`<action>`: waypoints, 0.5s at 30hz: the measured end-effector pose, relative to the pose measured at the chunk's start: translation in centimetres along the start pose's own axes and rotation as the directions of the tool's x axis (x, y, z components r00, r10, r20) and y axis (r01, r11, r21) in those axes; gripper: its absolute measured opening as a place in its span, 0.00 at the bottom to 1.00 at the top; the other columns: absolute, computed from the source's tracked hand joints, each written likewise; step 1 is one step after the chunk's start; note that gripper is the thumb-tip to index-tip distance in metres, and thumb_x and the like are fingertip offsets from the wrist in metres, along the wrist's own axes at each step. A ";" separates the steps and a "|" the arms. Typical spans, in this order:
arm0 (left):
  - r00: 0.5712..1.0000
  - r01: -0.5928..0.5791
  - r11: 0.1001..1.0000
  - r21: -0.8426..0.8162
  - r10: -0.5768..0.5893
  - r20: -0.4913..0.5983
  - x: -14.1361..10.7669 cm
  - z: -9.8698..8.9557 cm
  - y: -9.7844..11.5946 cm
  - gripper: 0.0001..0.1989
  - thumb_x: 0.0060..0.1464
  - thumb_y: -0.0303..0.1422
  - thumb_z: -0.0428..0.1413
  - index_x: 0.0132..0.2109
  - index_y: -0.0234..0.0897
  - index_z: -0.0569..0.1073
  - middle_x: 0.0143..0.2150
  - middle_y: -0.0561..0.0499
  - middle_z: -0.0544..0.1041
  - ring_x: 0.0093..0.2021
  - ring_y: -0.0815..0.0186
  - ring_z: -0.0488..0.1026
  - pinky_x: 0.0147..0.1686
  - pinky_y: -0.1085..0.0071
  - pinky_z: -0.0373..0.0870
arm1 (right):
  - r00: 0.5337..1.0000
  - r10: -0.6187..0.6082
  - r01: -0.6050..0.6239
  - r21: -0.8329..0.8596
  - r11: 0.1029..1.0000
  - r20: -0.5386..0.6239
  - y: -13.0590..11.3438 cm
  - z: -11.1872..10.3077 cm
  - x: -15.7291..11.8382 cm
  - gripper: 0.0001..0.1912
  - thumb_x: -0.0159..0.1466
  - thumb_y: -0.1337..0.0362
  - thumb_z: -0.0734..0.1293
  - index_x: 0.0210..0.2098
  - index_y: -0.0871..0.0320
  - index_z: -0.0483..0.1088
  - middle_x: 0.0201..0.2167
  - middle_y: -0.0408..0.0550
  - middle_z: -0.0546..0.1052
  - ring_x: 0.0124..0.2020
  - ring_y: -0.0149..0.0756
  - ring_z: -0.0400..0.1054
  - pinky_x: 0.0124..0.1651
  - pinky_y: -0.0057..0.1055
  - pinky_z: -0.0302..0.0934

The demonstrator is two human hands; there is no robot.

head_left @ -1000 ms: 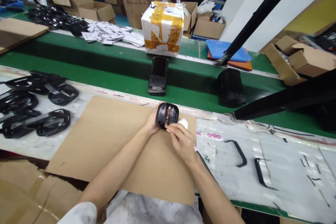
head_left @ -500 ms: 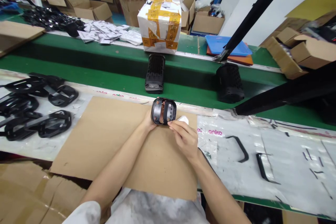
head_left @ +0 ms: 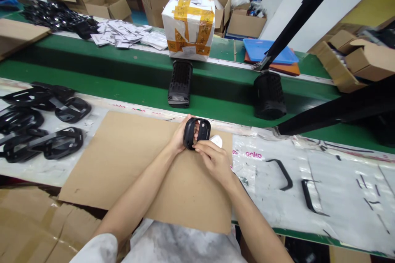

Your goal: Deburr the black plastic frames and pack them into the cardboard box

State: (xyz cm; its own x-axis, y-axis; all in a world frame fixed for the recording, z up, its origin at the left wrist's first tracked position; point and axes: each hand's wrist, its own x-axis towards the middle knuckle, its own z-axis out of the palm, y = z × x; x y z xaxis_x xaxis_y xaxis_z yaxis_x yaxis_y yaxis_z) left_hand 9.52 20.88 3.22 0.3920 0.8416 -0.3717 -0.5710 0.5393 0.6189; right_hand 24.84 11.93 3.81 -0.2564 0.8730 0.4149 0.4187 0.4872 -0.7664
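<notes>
L hand (head_left: 179, 139) grips blk frame (head_left: 189, 135) at its L side, R hand (head_left: 214, 159) pinched tog. at lower rim.

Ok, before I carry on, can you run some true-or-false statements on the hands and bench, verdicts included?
1. The left hand holds a black frame. True.
2. The right hand is well clear of the black frame. False: its fingertips are at the frame's lower edge.
3. Other black frames lie left of the cardboard sheet. True.
4. The blue tray lies underneath the orange item. False: the blue tray is on top.
5. The white box bears yellow tape. True.
</notes>
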 end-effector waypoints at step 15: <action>0.997 0.024 0.999 -0.030 -0.022 0.073 -0.6 0.7 1.0 0.29 0.60 0.58 0.57 0.27 0.37 0.67 0.16 0.59 0.57 0.14 0.74 0.53 0.15 0.76 0.49 | 0.948 0.185 -0.151 0.148 0.978 -0.259 0.1 -0.4 0.2 0.14 0.74 0.58 0.63 0.49 0.53 0.79 0.48 0.53 0.78 0.40 0.38 0.75 0.45 0.39 0.74</action>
State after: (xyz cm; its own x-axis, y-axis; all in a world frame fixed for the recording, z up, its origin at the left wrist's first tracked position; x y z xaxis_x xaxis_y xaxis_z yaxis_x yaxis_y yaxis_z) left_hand 9.21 20.90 4.58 0.4559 0.8249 -0.3342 -0.5824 0.5604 0.5889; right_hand 25.18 12.20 4.01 0.0604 0.9236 0.3785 0.3194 0.3414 -0.8840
